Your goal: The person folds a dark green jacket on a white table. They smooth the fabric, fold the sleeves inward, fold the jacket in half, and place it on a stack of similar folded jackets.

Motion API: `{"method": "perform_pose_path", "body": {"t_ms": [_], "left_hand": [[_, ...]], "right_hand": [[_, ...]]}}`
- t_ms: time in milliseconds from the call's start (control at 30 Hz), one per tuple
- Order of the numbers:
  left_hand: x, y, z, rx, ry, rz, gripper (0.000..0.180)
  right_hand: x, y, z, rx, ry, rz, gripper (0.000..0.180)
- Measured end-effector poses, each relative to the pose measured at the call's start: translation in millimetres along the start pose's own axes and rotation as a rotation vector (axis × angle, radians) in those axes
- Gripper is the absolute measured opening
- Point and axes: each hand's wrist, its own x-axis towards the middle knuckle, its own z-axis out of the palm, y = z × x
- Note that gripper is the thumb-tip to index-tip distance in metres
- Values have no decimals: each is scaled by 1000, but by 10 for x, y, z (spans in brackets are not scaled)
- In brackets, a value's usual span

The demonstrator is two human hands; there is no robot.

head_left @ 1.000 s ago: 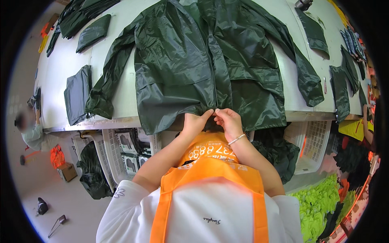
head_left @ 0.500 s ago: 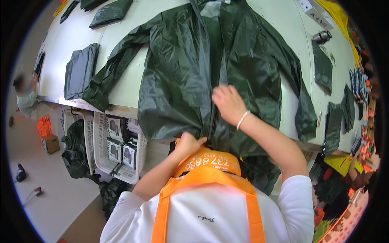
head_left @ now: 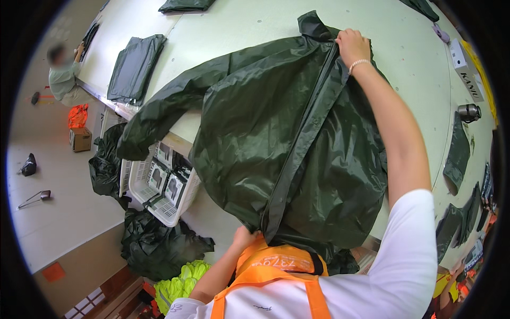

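Along the jacket (head_left: 260, 138), outstretched right hand (head_left: 352, 47) tight on neckline (head_left: 330, 43), left hand (head_left: 244, 237) tight on hem (head_left: 249, 219)

Nos. (head_left: 284, 262) on orng apron (head_left: 249, 259), blk ltrs (head_left: 470, 86) on wht box (head_left: 463, 59).

Worktop (head_left: 239, 26): pale, broad, lightly marked. Floor (head_left: 64, 226): grey, at left; tan band (head_left: 87, 260) borders lower edge.

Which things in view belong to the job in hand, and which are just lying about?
In use:
dark green jacket
left hand, at its front's lower end
right hand, near the top

Probably just lying about:
metal flask
white box
cardboard box
orange bundle
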Motion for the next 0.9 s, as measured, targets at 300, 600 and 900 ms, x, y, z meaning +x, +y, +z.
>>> {"method": "perform_pose_path", "body": {"t_ms": [300, 600, 900], "left_hand": [[920, 1332, -2723, 18, 1005, 718, 31], [3108, 1722, -4060, 273, 545, 406, 67], [3575, 4022, -3768, -190, 429, 879, 36]], "right_hand": [[-1998, 620, -449, -59, -163, 586, 67], [-2571, 1637, -68, 110, -428, 811, 67], [-801, 1244, -84, 417, 81, 764, 38]]}}
